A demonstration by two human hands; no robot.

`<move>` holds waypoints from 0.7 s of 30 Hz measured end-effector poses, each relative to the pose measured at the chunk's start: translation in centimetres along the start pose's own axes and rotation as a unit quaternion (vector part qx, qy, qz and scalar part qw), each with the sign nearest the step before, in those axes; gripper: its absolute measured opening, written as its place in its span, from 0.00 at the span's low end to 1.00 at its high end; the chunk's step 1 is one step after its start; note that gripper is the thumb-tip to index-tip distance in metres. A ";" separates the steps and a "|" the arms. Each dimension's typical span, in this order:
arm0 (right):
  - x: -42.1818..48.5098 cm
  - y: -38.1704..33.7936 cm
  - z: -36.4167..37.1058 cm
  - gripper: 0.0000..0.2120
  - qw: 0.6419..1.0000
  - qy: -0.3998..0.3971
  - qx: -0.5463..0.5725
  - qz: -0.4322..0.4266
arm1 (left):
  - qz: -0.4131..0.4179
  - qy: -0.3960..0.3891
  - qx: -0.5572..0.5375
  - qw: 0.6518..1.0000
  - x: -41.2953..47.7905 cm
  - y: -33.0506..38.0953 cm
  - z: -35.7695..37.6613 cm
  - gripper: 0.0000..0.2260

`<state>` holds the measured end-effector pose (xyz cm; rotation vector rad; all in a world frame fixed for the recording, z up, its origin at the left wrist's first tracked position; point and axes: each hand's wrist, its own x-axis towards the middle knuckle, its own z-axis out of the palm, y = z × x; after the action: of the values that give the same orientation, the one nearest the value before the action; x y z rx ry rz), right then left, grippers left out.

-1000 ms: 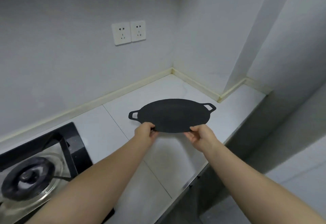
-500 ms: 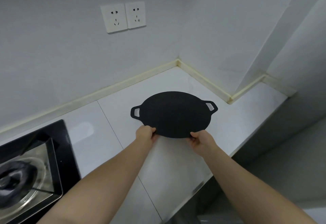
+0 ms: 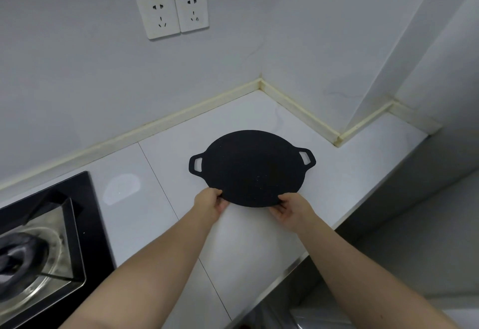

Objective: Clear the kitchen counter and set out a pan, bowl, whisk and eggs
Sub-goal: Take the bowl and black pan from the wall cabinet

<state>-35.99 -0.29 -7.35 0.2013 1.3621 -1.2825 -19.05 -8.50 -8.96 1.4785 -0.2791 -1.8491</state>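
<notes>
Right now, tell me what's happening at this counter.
A person grips the near rim of a black pan with the left hand and the right hand, holding it on or just above the white counter near the corner. A gas stove sits to the left. No bowl, whisk or eggs are in view.

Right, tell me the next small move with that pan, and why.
Probably lower the pan flat onto the counter and let go. The left hand and the right hand both pinch its near rim, and it is over white counter near the corner, away from the stove. Whether its far edge already touches down cannot be told.
</notes>
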 end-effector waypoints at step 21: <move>-1.4 -1.1 -0.2 0.19 0.992 0.081 -0.090 0.044 | -0.057 0.044 0.110 0.991 -2.4 1.1 -1.2 0.10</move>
<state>-36.48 0.23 -5.73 0.2421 1.5816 -1.0827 -17.35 -7.35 -6.86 1.7537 -0.3718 -1.8852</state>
